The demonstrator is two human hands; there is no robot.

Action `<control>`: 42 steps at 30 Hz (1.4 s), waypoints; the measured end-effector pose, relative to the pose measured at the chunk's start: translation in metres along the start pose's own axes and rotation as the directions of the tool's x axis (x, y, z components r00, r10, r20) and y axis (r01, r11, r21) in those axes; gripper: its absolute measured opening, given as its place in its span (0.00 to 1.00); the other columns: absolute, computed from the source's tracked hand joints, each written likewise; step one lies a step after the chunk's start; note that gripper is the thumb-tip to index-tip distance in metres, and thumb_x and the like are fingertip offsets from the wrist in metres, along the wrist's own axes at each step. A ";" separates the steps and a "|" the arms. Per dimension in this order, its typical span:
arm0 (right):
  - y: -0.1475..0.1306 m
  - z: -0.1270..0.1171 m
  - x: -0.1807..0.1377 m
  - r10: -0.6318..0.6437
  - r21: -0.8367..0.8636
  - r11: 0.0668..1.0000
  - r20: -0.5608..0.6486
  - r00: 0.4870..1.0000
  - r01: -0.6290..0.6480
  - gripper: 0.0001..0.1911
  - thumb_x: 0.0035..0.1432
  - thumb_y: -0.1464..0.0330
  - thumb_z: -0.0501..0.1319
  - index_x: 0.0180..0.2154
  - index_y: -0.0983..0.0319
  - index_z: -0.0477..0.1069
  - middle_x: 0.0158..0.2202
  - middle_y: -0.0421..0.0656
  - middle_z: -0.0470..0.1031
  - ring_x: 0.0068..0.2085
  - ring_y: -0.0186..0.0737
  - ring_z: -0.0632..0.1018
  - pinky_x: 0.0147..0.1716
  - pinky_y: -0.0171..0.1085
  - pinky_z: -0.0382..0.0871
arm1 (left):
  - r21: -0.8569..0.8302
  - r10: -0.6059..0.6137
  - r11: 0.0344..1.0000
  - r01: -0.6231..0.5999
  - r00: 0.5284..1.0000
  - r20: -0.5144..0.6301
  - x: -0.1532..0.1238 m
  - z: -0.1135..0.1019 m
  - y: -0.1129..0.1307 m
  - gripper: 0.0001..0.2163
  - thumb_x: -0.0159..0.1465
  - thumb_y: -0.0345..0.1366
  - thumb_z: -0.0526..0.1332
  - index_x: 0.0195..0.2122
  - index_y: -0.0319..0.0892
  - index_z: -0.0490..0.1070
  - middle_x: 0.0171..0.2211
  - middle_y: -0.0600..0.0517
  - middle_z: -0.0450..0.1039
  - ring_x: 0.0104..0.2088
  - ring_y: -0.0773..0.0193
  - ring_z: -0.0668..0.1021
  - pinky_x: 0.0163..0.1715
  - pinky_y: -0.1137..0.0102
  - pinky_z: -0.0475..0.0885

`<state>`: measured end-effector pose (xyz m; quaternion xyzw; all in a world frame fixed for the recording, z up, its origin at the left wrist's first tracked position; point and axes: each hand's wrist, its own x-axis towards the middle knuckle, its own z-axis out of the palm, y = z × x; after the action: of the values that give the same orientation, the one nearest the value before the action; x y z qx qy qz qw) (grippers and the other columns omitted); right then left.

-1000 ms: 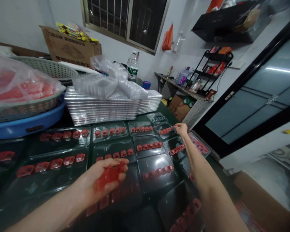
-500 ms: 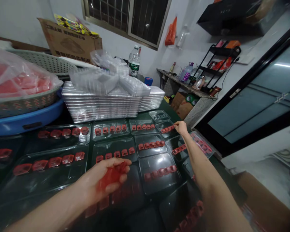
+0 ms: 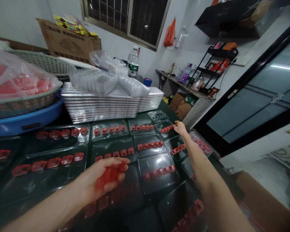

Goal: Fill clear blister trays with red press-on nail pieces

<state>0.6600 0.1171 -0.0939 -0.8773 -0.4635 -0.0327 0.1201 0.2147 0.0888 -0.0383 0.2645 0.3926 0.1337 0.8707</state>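
My left hand [image 3: 108, 177], palm up and fingers curled, cradles several small translucent red pieces [image 3: 108, 175]. It hovers over the near clear plastic trays, apart from them. Far to the right, my right hand [image 3: 180, 127] reaches down to a clear tray [image 3: 163, 124], its fingertips pinched at the right end of a row of red pieces [image 3: 166, 129]. The fingers partly hide what they pinch. Around both hands lie more clear trays, most with a row of the same faceted red pieces [image 3: 150, 145] across the middle.
Stacked clear trays [image 3: 101, 104] stand behind the rows. On the left, a bag of red pieces [image 3: 21, 80] sits in a basket over a blue basin [image 3: 38, 119]. A water bottle [image 3: 133, 61] and a cardboard box [image 3: 67, 45] are at the back; a dark-framed door [image 3: 253, 96] is right.
The view has shifted slightly. My left hand still cups the red pieces, and my right hand stays at the end of the same row.
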 end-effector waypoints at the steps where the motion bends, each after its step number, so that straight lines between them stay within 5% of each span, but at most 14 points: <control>1: -0.001 -0.001 0.000 0.012 -0.007 1.000 0.003 1.000 -0.012 0.13 0.57 0.65 0.53 0.43 0.64 0.64 0.42 0.45 0.67 0.40 0.37 0.71 0.38 0.41 0.67 | 0.004 0.002 1.000 -0.002 1.000 0.000 0.000 0.001 0.000 0.13 0.50 0.28 0.58 0.38 0.35 0.67 0.29 0.49 0.66 0.21 0.68 0.70 0.08 0.80 0.52; 11: -0.006 -0.003 -0.001 0.030 -0.047 0.999 0.054 0.998 -0.028 0.12 0.57 0.65 0.53 0.41 0.64 0.65 0.42 0.44 0.68 0.40 0.36 0.71 0.38 0.40 0.67 | 0.006 0.000 1.000 0.000 1.000 -0.013 0.004 -0.002 0.002 0.13 0.49 0.28 0.59 0.38 0.36 0.68 0.29 0.49 0.68 0.22 0.68 0.71 0.09 0.81 0.55; 19: -0.022 -0.020 -0.021 0.018 -0.042 0.999 0.032 0.999 -0.017 0.09 0.52 0.69 0.57 0.36 0.65 0.69 0.36 0.47 0.71 0.39 0.39 0.72 0.38 0.37 0.65 | -0.027 0.042 0.999 -0.039 0.992 0.119 -0.003 0.001 0.010 0.16 0.49 0.25 0.56 0.41 0.36 0.66 0.33 0.47 0.70 0.24 0.68 0.72 0.12 0.80 0.60; 23: -0.040 -0.039 -0.034 0.005 0.018 1.000 -0.022 1.000 -0.005 0.20 0.46 0.75 0.58 0.45 0.70 0.65 0.35 0.55 0.72 0.38 0.47 0.73 0.34 0.38 0.65 | -0.010 0.063 0.998 -0.062 0.986 0.155 -0.013 0.000 0.010 0.15 0.50 0.26 0.57 0.41 0.37 0.67 0.35 0.47 0.70 0.24 0.68 0.73 0.12 0.80 0.59; 26: -0.071 -0.055 -0.063 -0.100 0.111 0.988 -0.071 0.992 0.108 0.21 0.50 0.73 0.55 0.48 0.71 0.62 0.38 0.56 0.71 0.39 0.46 0.73 0.35 0.38 0.65 | 0.001 0.089 0.996 -0.090 0.982 0.168 -0.017 -0.002 0.007 0.14 0.50 0.26 0.57 0.39 0.37 0.67 0.35 0.46 0.70 0.24 0.69 0.73 0.10 0.81 0.55; 29: -0.119 -0.069 -0.119 -0.296 0.234 0.923 -0.072 0.952 0.305 0.15 0.54 0.67 0.53 0.44 0.64 0.67 0.37 0.47 0.72 0.36 0.38 0.73 0.34 0.34 0.65 | 0.022 0.092 0.995 -0.097 0.981 0.172 -0.019 -0.003 0.005 0.12 0.50 0.26 0.59 0.37 0.36 0.68 0.34 0.46 0.71 0.23 0.70 0.72 0.10 0.81 0.52; 30: -0.137 -0.074 -0.142 -0.391 0.295 0.870 -0.072 0.918 0.394 0.14 0.54 0.65 0.54 0.43 0.61 0.68 0.37 0.43 0.72 0.35 0.35 0.73 0.34 0.32 0.65 | 0.032 0.095 0.994 -0.102 0.980 0.174 -0.019 -0.002 0.004 0.10 0.50 0.26 0.59 0.35 0.36 0.68 0.34 0.46 0.71 0.22 0.70 0.72 0.10 0.81 0.52; 32: -0.170 -0.083 -0.188 -0.648 0.531 0.608 -0.099 0.755 0.591 0.15 0.50 0.64 0.58 0.41 0.60 0.68 0.35 0.42 0.72 0.32 0.34 0.72 0.31 0.32 0.65 | 0.048 0.116 0.991 -0.127 0.975 0.191 -0.021 0.000 0.002 0.08 0.50 0.28 0.61 0.33 0.35 0.68 0.31 0.47 0.71 0.21 0.71 0.71 0.10 0.81 0.51; 34: -0.194 -0.090 -0.225 -0.720 0.594 0.501 -0.118 0.684 0.630 0.14 0.49 0.66 0.60 0.40 0.59 0.69 0.34 0.41 0.71 0.32 0.33 0.71 0.32 0.33 0.64 | 0.062 0.158 0.983 -0.173 0.967 0.201 -0.025 0.002 -0.001 0.07 0.50 0.29 0.61 0.31 0.35 0.68 0.26 0.49 0.70 0.19 0.73 0.69 0.10 0.81 0.51; 42: -0.213 -0.089 -0.271 -0.640 0.673 0.561 -0.018 0.768 0.483 0.07 0.50 0.69 0.58 0.33 0.61 0.71 0.28 0.40 0.72 0.28 0.32 0.70 0.28 0.31 0.62 | 0.332 0.316 0.888 -0.319 0.947 0.065 -0.051 0.001 -0.016 0.10 0.51 0.37 0.62 0.28 0.34 0.68 0.16 0.53 0.65 0.13 0.74 0.66 0.09 0.79 0.50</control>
<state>0.3362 -0.0076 -0.0149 -0.5826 -0.7120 0.1922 0.3417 0.1819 0.0524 -0.0156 0.4712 0.3570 0.2036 0.7805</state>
